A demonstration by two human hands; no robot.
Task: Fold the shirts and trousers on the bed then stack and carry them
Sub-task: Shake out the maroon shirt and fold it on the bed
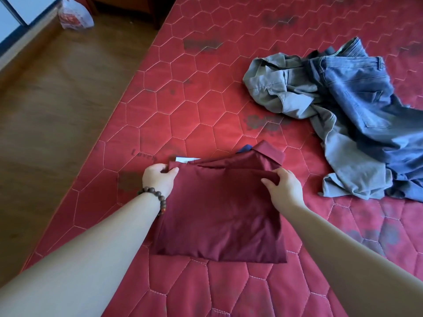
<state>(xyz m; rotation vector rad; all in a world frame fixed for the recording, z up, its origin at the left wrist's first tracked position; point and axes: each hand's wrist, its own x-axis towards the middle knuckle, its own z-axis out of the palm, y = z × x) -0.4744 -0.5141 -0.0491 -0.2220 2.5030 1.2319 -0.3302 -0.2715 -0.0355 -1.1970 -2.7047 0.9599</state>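
The left hand [158, 179] pinches the far left corner of the folded maroon shirt [219, 216], and the right hand [283, 186] pinches its far right edge just below the collar. The shirt lies between both hands on the red bed [206, 88]. Beyond the right hand lie crumpled grey trousers [297, 92] and blue jeans [357, 97], touching each other.

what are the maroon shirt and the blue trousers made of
Maroon shirt: looks like a thin, smooth woven fabric with a slight sheen, creasing sharply. Blue trousers: likely denim, given the faded wash, thick seams and stitched pocket.
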